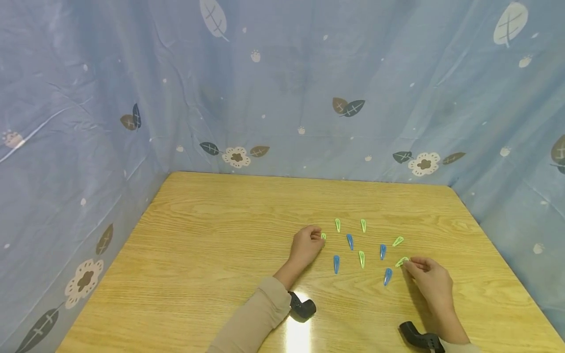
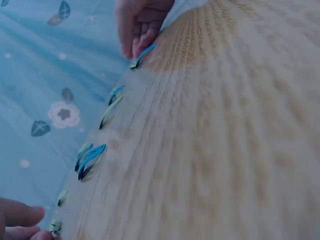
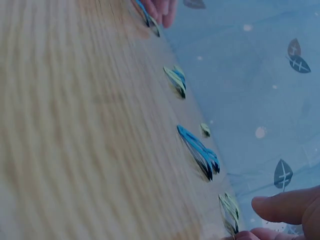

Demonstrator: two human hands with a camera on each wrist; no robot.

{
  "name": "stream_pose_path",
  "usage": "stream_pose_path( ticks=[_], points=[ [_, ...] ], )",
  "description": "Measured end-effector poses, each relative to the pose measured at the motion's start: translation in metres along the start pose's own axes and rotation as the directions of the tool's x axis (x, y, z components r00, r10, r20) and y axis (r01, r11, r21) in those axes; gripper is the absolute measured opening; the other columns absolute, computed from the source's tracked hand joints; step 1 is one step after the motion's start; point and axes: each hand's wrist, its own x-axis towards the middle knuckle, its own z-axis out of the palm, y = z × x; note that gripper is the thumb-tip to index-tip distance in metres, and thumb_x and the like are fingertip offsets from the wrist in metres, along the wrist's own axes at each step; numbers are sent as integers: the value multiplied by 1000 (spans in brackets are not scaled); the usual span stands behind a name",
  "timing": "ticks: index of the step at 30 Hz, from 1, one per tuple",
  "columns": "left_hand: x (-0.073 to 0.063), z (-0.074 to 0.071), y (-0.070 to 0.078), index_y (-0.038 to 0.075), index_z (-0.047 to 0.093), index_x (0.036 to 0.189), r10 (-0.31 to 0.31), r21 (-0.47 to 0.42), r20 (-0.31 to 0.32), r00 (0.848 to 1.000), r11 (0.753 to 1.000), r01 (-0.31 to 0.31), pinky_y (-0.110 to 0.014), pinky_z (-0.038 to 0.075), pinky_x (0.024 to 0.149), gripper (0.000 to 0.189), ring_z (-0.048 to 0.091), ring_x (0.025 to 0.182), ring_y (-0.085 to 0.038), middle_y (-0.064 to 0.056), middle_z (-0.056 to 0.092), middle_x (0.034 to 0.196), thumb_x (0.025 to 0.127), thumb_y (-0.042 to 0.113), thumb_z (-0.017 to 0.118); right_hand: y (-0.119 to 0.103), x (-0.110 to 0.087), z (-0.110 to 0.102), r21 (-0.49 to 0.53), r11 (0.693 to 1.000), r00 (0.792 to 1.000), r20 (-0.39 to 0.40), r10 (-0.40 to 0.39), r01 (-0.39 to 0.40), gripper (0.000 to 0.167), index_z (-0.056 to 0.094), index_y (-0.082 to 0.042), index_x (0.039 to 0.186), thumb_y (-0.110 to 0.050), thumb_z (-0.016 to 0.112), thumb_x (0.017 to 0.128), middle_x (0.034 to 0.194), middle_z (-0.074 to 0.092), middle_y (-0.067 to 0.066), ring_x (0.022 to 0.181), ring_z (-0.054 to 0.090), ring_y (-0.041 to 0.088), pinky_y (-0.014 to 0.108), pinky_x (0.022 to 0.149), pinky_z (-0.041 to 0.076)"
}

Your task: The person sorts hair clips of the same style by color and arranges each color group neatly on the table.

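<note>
One light-blue fabric curtain printed with leaves and flowers (image 1: 282,83) hangs behind and beside a yellow-brown wooden table (image 1: 212,220). Over the tabletop, well apart, are the left hand (image 1: 306,245) and the right hand (image 1: 431,283). Each is unclosed, thumb apart from loosely bent fingers, with fingertips at one slim light-green hair clip: the left clip (image 1: 323,236) and the right clip (image 1: 401,262). Both hands reach forward. Between them lie four more light-green clips (image 1: 362,260) and four blue drop-shaped hair clips (image 1: 336,264).
</note>
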Motion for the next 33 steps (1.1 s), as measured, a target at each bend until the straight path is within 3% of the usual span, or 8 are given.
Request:
stream_pose_path(
  ticks=[6, 13, 19, 23, 33],
  points=[
    [1, 3, 4, -3, 67, 106, 21, 105, -33, 999, 994, -17, -19, 50, 68, 27, 58, 78, -11, -2, 61, 88, 81, 4, 72, -6, 1, 2, -37, 999, 1000, 0, -15, 15, 47, 61, 12, 108, -31, 67, 90, 86, 67, 17, 64, 59, 8, 18, 54, 46],
    [3, 5, 6, 1, 71, 97, 59, 219, -64, 996, 975, -44, -20, 46, 65, 19, 52, 70, -6, 2, 59, 79, 80, 7, 75, -10, 3, 3, -111, 992, 998, 2, -65, 65, 48, 61, 14, 103, -30, 70, 87, 85, 66, 21, 74, 63, 32, 24, 56, 47],
    [4, 6, 7, 3, 72, 94, 78, 252, -67, 995, 966, -58, -20, 45, 63, 15, 51, 68, -5, 4, 58, 75, 79, 8, 76, -13, 6, 3, -112, 994, 1000, 4, -16, 17, 38, 62, 13, 102, -20, 69, 85, 82, 66, 17, 70, 61, 25, 23, 52, 44],
    [4, 4, 9, 2, 72, 95, 90, 258, -65, 994, 963, -71, -19, 46, 62, 16, 54, 68, -6, 3, 60, 76, 80, 7, 75, -15, 8, 1, -109, 993, 999, 20, -33, 34, 35, 62, 14, 104, -15, 68, 84, 82, 67, 17, 66, 60, 19, 23, 50, 44],
    [5, 5, 8, 5, 73, 98, 66, 283, -60, 996, 958, -46, -19, 47, 62, 16, 57, 70, -6, 4, 63, 78, 82, 7, 73, -15, 8, -2, -70, 997, 997, 79, -16, 21, 38, 59, 14, 111, -12, 68, 85, 89, 67, 20, 67, 60, 13, 20, 52, 47]
  ],
)
